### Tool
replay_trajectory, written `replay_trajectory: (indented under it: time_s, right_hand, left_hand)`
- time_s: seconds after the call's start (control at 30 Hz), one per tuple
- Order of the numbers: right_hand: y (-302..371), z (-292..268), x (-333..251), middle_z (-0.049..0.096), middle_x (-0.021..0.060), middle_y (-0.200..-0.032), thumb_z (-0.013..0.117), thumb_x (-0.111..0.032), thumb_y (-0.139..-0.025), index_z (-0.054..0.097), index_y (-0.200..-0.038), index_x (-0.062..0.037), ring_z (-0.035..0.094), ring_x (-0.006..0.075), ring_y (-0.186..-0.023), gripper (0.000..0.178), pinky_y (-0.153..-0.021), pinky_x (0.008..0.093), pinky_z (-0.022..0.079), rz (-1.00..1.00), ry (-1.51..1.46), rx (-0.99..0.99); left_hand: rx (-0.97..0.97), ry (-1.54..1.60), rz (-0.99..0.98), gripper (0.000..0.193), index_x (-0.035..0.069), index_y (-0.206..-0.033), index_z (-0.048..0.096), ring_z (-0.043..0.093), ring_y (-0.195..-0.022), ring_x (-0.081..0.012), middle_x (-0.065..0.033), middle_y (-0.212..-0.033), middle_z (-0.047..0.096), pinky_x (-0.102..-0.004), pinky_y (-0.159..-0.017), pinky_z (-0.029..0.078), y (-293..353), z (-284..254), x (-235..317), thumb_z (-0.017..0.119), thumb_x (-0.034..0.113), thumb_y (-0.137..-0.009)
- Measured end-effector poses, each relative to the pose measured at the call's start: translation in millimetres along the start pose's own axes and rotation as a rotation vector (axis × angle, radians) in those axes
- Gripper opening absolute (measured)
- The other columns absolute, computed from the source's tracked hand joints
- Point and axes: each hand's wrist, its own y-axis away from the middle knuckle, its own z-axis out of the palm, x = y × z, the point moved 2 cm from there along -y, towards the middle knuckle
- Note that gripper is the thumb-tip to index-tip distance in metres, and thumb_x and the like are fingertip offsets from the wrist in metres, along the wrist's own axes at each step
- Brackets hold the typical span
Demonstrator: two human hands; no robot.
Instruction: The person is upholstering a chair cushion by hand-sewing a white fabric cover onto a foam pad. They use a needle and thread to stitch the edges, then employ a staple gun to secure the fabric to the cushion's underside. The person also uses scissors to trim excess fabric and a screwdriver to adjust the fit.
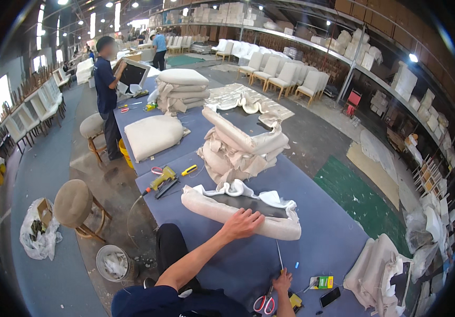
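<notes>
A beige fabric-covered chair pad (pixel 206 207) lies in front of me on the blue-grey worktable. White padding and a dark panel show along its far side. My left hand (pixel 243 224) grips its near edge, fingers curled over the top. Below it, my right hand (pixel 282 282) is closed round the lower end of a thin metal-shafted tool (pixel 279 254), whose tip points toward the pad; its handle is hidden. Scissors with red and white handles (pixel 264 304) lie by my right hand. Beside that wrist is a yellow tool (pixel 295 301), partly covered.
Further along the table are a staple gun (pixel 163 178), a yellow-handled tool (pixel 189 170) and stacked beige covers (pixel 238 148). A green-yellow box (pixel 321 282) and a phone (pixel 330 297) lie at right. A stool (pixel 74 203) and bucket (pixel 115 263) stand left. A co-worker (pixel 106 90) handles another panel.
</notes>
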Motion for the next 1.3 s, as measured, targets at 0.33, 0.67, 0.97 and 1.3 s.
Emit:
replay_trajectory:
  time_s: [0.33, 0.67, 0.97, 1.3]
  right_hand:
    - [-10, 3, 21, 0.059, 0.0169, -0.121, 0.06, -0.008, -0.087, 0.061, -0.125, -0.0098, 0.06, 0.0412, -0.11, 0.039, -0.088, 0.0519, 0.053, 0.015, -0.037, 0.129]
    - [-34, -2, 72, 0.063, 0.0153, -0.103, 0.059, -0.015, -0.095, 0.058, -0.124, -0.0035, 0.063, 0.0314, -0.096, 0.031, -0.081, 0.0453, 0.054, -0.068, -0.395, 0.4]
    - [73, -75, 12, 0.048, -0.0008, -0.07, 0.054, -0.026, -0.103, 0.057, -0.102, -0.009, 0.044, 0.0084, -0.043, 0.017, -0.035, 0.0255, 0.035, 0.353, -1.401, 0.354]
    - [55, -113, -53, 0.065, 0.0013, -0.098, 0.059, -0.023, -0.103, 0.061, -0.128, -0.0063, 0.06, 0.0095, -0.086, 0.031, -0.073, 0.0253, 0.046, 0.118, -1.396, 0.464]
  left_hand:
    - [0.083, 0.437, -0.174, 0.07, 0.006, -0.107, 0.067, 0.07, -0.076, -0.0321, -0.0108, -0.084, 0.071, -0.0375, -0.069, 0.054, -4, -160, -71, 0.089, 0.056, -0.064]
    - [0.207, 0.491, -0.289, 0.085, 0.004, -0.125, 0.06, 0.062, -0.106, -0.0316, -0.0113, -0.113, 0.065, -0.0415, -0.093, 0.047, -18, -171, -32, 0.091, 0.053, -0.063]
    - [0.343, 0.725, 0.162, 0.078, 0.0, -0.117, 0.065, 0.066, -0.092, -0.0363, -0.016, -0.106, 0.07, -0.0434, -0.083, 0.051, -61, -113, -29, 0.087, 0.055, -0.066]
    - [0.17, 1.189, -0.346, 0.043, 0.001, -0.113, 0.066, 0.064, -0.1, -0.0178, -0.0086, -0.109, 0.07, -0.0326, -0.092, 0.049, -73, -122, -96, 0.075, 0.03, -0.082]
